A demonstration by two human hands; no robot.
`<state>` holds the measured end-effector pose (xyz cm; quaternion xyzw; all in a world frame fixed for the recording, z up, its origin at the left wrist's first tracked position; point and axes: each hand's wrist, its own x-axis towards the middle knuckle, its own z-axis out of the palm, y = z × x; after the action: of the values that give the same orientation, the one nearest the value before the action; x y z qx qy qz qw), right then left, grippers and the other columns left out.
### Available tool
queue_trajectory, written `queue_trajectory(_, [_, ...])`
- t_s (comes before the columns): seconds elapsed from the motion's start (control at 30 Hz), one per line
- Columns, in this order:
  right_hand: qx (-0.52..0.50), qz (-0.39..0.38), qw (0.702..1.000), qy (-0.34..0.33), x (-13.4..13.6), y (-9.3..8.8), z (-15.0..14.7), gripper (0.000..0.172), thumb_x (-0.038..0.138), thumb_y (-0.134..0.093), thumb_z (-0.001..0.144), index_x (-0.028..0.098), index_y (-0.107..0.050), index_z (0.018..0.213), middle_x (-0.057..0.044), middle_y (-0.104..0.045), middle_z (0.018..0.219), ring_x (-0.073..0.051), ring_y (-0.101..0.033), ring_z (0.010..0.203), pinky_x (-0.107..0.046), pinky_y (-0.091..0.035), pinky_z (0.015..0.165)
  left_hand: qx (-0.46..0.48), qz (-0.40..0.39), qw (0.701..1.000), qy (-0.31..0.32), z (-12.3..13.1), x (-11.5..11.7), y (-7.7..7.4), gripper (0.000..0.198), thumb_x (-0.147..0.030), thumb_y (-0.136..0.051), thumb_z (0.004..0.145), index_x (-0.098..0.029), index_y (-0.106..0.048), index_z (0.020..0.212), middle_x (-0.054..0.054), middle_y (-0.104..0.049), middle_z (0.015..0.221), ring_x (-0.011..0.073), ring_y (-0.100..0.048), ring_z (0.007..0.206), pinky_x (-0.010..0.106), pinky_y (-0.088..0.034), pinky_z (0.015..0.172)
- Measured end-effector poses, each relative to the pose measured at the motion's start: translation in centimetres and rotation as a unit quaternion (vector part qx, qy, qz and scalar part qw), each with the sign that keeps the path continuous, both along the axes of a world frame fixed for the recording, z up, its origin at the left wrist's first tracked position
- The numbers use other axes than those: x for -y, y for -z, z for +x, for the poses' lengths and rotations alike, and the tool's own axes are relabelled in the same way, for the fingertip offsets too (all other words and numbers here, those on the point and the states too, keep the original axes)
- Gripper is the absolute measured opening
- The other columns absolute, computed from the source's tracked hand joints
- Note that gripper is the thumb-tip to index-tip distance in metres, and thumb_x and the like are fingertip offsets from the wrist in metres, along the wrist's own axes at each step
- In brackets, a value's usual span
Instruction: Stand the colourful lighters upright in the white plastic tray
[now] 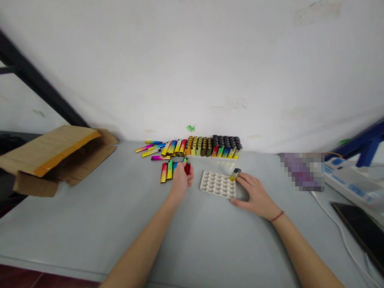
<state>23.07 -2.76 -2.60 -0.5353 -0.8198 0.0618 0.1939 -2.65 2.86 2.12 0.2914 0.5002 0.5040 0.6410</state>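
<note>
My left hand (181, 179) is closed around a red lighter (187, 168), left of a white tray (218, 194). A bit of green shows beside it; I cannot tell whether that is held too. The tray has rows of round holes. One yellow lighter (233, 175) with a dark top stands tilted at its far right corner. My right hand (256, 196) spans the tray's right side, thumb at the near corner and fingertips by that lighter. Next to my left hand lie several colourful lighters (163, 173), partly hidden by it.
Against the wall stand packed rows of dark-topped lighters (227, 147) and gold-topped lighters (199, 146). Loose shiny lighters (150, 152) lie left of them. An open cardboard box (51, 154) is at far left. A power strip (351, 184), cable (333, 218) and black phone (360, 228) occupy the right.
</note>
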Motion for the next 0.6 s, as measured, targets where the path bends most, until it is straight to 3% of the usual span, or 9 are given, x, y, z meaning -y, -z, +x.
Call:
queue_trajectory(0.3, [0.000, -0.011, 1.000, 0.006, 0.0, -0.3, -0.2, 0.066, 0.055, -0.064, 0.076, 0.017, -0.052, 0.128, -0.016, -0.053, 0.135, -0.033, -0.047, 0.125, -0.050, -0.037, 0.104, -0.020, 0.013, 0.999, -0.028, 0.0, -0.1, 0.4, 0.036, -0.044, -0.034, 0.084, -0.020, -0.040, 0.058, -0.009, -0.026, 0.041, 0.0056, -0.020, 0.031, 0.018, -0.016, 0.033])
queue_trajectory(0.47, [-0.004, -0.009, 1.000, 0.006, 0.0, -0.2, -0.3, 0.067, 0.056, -0.065, 0.075, 0.018, -0.052, 0.129, -0.015, -0.053, 0.135, -0.032, -0.048, 0.124, -0.049, -0.038, 0.103, -0.055, 0.128, 0.990, -0.028, 0.5, 0.1, 1.4, 0.023, -0.043, -0.040, 0.085, -0.020, -0.044, 0.082, -0.009, -0.041, 0.051, 0.0078, -0.035, 0.038, 0.020, -0.029, 0.040])
queue_trajectory(0.6, [-0.004, -0.009, 1.000, 0.003, -0.1, -0.1, -0.3, 0.068, 0.057, -0.065, 0.075, 0.016, -0.052, 0.129, -0.016, -0.053, 0.135, -0.032, -0.048, 0.124, -0.049, -0.037, 0.103, -0.156, 0.259, 0.953, 0.005, 0.9, 1.2, 2.1, 0.019, -0.038, -0.037, 0.092, -0.022, -0.045, 0.094, -0.005, -0.051, 0.065, 0.0111, -0.051, 0.059, 0.025, -0.044, 0.063])
